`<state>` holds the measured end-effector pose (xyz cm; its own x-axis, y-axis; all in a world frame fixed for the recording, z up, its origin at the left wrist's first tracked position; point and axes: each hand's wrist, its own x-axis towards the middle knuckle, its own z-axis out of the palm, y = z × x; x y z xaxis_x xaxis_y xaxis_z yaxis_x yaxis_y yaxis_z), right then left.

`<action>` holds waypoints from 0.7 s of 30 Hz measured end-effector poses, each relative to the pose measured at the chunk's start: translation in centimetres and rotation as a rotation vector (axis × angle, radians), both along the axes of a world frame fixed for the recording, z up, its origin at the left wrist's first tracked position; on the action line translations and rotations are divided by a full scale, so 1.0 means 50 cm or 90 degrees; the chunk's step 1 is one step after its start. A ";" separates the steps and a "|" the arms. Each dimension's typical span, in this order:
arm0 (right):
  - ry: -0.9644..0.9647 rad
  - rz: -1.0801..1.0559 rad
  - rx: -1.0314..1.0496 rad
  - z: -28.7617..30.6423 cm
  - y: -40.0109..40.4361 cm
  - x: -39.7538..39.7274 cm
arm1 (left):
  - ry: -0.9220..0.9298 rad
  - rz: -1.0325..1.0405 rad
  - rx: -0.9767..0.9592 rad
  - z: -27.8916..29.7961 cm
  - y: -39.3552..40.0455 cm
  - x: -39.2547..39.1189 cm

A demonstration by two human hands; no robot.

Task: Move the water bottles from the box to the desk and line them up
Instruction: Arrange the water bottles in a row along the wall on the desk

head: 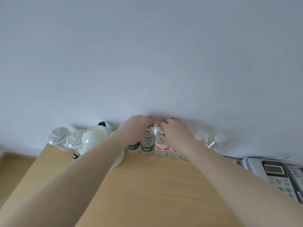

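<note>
Your left hand (137, 126) grips the upright green-label bottle (147, 145) by its cap, your right hand (173, 131) grips the red-label bottle (161, 147) touching at its 3 o'clock.

Desk (147, 185): bottles (147, 147) upright in a row along the back edge against the wall (147, 54); kettle (100, 143) left of row, two lidded cups (65, 140) further left; two jars (211, 140) right of row, telephone (275, 174) at far right.
</note>
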<state>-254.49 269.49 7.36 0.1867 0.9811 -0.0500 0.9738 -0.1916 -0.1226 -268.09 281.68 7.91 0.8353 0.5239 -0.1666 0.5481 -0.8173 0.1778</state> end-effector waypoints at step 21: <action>-0.024 -0.004 -0.009 0.021 0.008 -0.019 | -0.029 0.027 -0.033 0.028 0.038 -0.042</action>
<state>-255.42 269.91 8.40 0.1947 0.9792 -0.0567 0.9765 -0.1990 -0.0827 -270.19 283.59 9.33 0.8201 0.5505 -0.1560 0.5721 -0.7829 0.2447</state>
